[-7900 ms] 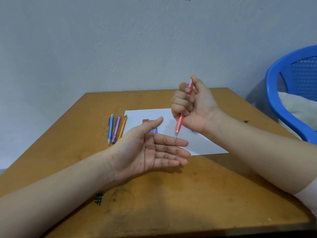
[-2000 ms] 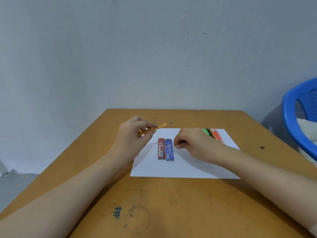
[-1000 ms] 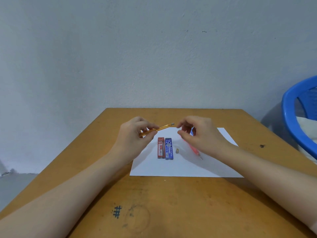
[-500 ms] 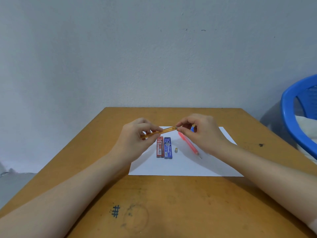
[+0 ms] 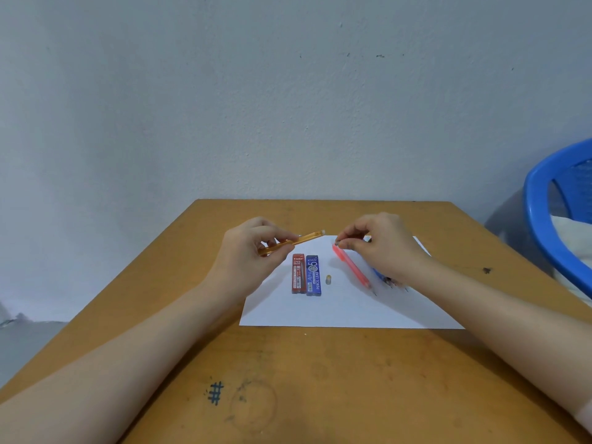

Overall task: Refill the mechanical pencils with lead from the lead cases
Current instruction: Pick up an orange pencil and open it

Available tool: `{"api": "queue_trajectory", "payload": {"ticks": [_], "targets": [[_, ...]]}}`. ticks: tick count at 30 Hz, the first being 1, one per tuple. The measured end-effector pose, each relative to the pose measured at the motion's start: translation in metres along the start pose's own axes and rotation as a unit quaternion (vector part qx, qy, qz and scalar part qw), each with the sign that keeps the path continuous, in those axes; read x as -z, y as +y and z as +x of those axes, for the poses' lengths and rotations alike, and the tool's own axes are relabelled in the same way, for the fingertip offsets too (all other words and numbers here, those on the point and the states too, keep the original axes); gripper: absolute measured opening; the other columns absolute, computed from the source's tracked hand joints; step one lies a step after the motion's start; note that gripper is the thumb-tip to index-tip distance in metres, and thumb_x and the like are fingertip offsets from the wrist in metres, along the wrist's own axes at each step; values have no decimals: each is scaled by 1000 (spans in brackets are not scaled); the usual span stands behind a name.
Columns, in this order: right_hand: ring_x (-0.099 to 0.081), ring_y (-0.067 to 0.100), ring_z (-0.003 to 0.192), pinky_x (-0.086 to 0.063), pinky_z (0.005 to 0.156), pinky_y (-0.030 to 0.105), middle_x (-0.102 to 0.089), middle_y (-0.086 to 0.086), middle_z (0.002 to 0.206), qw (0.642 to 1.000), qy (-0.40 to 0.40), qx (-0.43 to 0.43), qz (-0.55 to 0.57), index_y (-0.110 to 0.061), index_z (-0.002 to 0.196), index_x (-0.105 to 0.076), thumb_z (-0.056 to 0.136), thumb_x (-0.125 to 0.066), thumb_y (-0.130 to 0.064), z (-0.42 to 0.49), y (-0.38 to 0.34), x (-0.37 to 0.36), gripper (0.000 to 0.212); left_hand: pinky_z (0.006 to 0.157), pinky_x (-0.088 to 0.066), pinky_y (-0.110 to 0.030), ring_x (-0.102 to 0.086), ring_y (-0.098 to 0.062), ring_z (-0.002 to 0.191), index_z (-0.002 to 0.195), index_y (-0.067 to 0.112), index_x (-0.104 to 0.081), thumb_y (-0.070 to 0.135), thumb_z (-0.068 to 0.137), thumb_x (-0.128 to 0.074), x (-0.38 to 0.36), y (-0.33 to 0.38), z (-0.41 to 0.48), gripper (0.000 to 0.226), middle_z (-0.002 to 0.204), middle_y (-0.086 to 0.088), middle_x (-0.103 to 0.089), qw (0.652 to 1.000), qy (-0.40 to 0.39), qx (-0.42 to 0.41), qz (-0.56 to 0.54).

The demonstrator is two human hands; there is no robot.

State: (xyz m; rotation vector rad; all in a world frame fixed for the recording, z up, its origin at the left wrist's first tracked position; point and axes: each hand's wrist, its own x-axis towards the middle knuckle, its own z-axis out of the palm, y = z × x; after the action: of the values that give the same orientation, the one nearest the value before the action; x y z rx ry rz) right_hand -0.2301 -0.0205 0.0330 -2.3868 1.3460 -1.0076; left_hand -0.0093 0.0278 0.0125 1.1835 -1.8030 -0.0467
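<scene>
One table carries white paper, likely to keep small parts visible. Left grip clamps the orange pencil above it, end offered rightward. Right grip pinches a tiny piece, probably its plug. Lead cases wait beneath.

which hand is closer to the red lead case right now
Left. The left hand, gripping the orange mechanical pencil, is just left of the red lead case; the right hand is farther right, beyond the blue lead case, near the pink mechanical pencil.
</scene>
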Motion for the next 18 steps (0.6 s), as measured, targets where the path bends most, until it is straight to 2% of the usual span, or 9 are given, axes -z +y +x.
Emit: {"api": "queue_trajectory", "payload": {"ticks": [1, 3, 5, 11, 16, 18], "targets": [[-56, 0, 74, -37, 67, 3, -67, -8, 80, 1000, -25, -1, -9, -15, 86, -76, 83, -70, -11, 0, 1, -1, 8, 62, -39, -9, -56, -6, 77, 96, 21, -76, 10, 80, -74, 0, 0, 0, 19, 86, 4, -64, 1000, 1, 4, 0], [-57, 8, 81, -43, 75, 17, -68, -5, 87, 997, -68, 1, -40, -16, 88, -76, 83, -70, -13, 0, 3, -2, 9, 62, -40, -9, -57, -7, 77, 96, 21, -76, 10, 81, -74, 0, 1, 0, 19, 87, 4, -65, 1000, 2, 8, -1], [-55, 11, 90, -42, 76, 27, -65, -5, 93, 991, -106, 6, -82, -20, 90, -75, 84, -69, -16, -2, 2, -4, 9, 62, -39, -8, -57, -7, 77, 96, 21, -76, 10, 81, -73, 1, 2, 0, 19, 87, 5, -64, 1000, 1, 8, -1], [-49, 12, 103, -27, 71, 20, -61, -1, 107, 977, -170, 43, -123, -19, 95, -75, 85, -68, -17, -6, -1, -8, 12, 62, -40, -7, -56, -6, 83, 96, 19, -75, 9, 81, -73, 1, 2, 0, 19, 86, 7, -63, 1000, -1, 7, -3], [-50, 12, 106, -29, 69, 16, -60, -2, 109, 978, -169, 43, -116, -19, 94, -76, 85, -68, -18, -6, -3, -9, 12, 61, -40, -8, -56, -5, 80, 97, 20, -75, 11, 81, -73, 2, 3, 0, 19, 87, 7, -63, 1000, -4, 10, -1], [-50, 11, 105, -29, 65, 9, -60, -3, 109, 978, -170, 41, -111, -20, 94, -76, 85, -69, -19, -7, -3, -8, 12, 62, -40, -8, -57, -7, 80, 97, 20, -75, 10, 81, -73, 2, 4, 0, 19, 88, 5, -64, 1000, -2, 12, -3]]}}
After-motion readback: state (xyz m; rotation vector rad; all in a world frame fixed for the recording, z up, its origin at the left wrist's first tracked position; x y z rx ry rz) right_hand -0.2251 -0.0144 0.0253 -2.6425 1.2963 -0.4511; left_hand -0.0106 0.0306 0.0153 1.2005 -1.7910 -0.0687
